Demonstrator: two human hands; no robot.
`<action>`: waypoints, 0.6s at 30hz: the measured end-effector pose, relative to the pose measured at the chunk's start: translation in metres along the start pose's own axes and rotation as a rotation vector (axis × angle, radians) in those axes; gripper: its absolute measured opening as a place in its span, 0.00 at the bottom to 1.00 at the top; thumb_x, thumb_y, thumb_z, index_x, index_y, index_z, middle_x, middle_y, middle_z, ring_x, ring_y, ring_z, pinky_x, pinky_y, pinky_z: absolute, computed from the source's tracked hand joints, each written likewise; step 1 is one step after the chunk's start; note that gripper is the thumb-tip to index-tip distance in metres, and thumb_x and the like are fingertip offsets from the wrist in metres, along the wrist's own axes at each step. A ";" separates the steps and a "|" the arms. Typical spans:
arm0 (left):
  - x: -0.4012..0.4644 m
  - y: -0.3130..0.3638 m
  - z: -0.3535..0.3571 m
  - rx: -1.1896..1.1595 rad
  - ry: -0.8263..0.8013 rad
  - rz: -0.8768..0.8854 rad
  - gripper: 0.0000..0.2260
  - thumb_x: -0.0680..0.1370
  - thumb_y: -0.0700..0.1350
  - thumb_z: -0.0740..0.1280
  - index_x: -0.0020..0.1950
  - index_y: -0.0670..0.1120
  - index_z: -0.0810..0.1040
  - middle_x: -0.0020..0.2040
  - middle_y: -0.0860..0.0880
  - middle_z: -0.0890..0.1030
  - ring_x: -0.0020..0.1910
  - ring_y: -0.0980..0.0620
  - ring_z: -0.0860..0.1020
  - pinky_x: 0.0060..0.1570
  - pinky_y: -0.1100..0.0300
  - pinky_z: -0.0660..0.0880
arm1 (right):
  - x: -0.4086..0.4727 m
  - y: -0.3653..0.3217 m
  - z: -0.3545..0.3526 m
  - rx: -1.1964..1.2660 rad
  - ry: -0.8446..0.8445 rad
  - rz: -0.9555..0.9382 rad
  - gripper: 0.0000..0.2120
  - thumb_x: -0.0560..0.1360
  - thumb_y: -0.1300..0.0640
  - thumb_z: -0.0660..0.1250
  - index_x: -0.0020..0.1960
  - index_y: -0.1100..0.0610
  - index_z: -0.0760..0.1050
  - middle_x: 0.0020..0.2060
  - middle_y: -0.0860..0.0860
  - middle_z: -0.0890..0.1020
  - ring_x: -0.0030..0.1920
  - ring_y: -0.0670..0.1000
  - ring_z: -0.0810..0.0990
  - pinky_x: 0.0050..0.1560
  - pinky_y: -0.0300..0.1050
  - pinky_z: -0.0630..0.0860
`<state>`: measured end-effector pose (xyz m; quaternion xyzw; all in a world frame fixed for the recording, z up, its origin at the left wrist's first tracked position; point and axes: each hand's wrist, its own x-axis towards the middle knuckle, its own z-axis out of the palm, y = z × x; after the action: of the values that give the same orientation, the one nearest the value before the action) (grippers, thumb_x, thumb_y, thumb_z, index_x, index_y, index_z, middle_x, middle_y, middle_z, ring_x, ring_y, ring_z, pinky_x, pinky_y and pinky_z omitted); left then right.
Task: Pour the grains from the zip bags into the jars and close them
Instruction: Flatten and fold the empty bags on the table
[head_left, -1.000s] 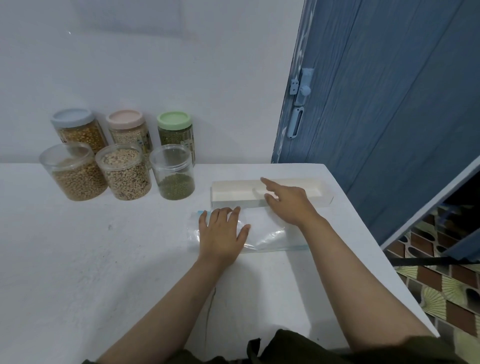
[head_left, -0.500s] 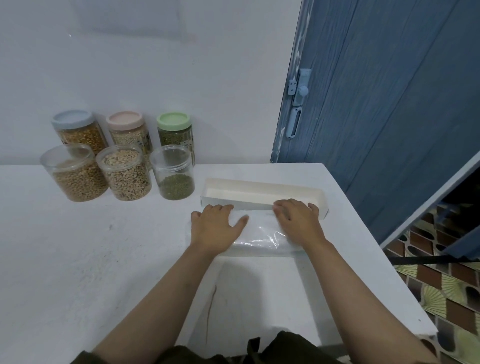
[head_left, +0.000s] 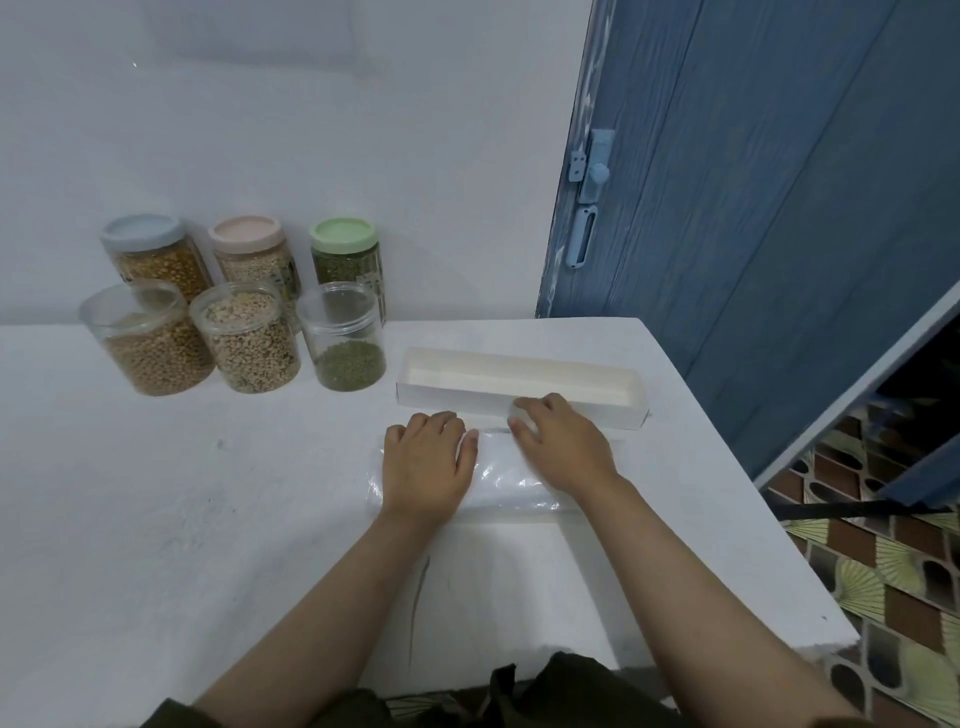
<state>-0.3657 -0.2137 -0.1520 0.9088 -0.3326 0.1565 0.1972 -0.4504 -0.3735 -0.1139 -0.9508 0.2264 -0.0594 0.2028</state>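
Note:
An empty clear zip bag (head_left: 506, 480) lies flat on the white table (head_left: 208, 519), just in front of a long white box (head_left: 519, 384). My left hand (head_left: 426, 467) rests on the bag's left part, fingers curled at its far edge. My right hand (head_left: 561, 447) lies on the bag's right part, fingertips at the box's front wall. Three lidless jars stand at the back left: yellow grains (head_left: 148, 343), pale grains (head_left: 247, 340) and a little green grain (head_left: 345, 338). Behind them stand three lidded jars, blue lid (head_left: 143, 234), pink lid (head_left: 247, 234), green lid (head_left: 343, 234).
A white wall rises behind the jars. A blue door (head_left: 753, 208) with a latch stands at the right, beyond the table's right edge. Patterned floor tiles (head_left: 883, 597) show below that edge.
Both hands have slid forward over the bag to its far edge by the box. The right hand came back from the box onto the bag. The white box now sits a little more askew.

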 end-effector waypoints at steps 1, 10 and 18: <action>-0.001 0.001 0.000 0.004 0.001 0.002 0.19 0.79 0.53 0.51 0.39 0.48 0.76 0.39 0.53 0.79 0.41 0.46 0.76 0.43 0.51 0.68 | 0.000 -0.002 0.001 -0.025 -0.005 0.026 0.19 0.83 0.45 0.54 0.71 0.48 0.70 0.64 0.48 0.74 0.62 0.53 0.75 0.55 0.48 0.75; -0.009 0.002 0.003 0.036 0.054 0.014 0.20 0.80 0.54 0.52 0.53 0.46 0.81 0.41 0.51 0.80 0.43 0.46 0.76 0.47 0.51 0.63 | -0.011 0.005 0.015 -0.145 0.152 -0.025 0.18 0.82 0.46 0.55 0.49 0.54 0.80 0.46 0.51 0.77 0.55 0.54 0.73 0.62 0.50 0.63; -0.012 0.000 0.001 0.016 0.039 0.033 0.20 0.80 0.53 0.51 0.50 0.47 0.81 0.47 0.52 0.83 0.54 0.47 0.79 0.62 0.49 0.59 | -0.015 0.006 0.016 -0.100 0.148 -0.045 0.16 0.83 0.44 0.52 0.61 0.49 0.74 0.49 0.51 0.78 0.50 0.56 0.77 0.55 0.50 0.64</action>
<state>-0.3742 -0.2080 -0.1582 0.9016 -0.3422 0.1802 0.1939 -0.4628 -0.3655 -0.1309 -0.9575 0.2223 -0.1229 0.1364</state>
